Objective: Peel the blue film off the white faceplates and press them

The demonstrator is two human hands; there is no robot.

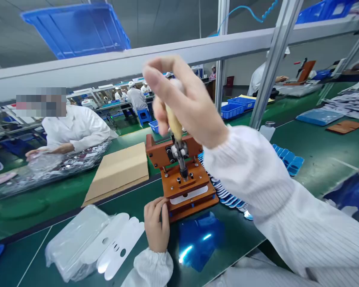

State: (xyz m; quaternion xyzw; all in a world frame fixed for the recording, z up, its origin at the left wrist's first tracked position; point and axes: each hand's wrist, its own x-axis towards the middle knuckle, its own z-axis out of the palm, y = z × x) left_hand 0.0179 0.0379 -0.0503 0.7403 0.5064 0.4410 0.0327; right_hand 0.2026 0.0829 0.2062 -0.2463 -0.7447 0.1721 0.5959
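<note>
Orange-brown laminate made up the small press jig [185,179] on the green bench [317,151], the landmark in the head view. The right hand [187,101] was closed around the pale lever handle [174,121] directly above the jig, the lever standing near upright. The left hand [156,225] sat lower, fingers curled against the jig's front left corner, the nearer hand to the white strip [189,195] lying crosswise in the jig. Whether it pinched anything could not be told. Blue film [199,239] lay just in front of the jig, and white cut-out sheets [119,243] lay to its front left. No writing was readable.
</note>
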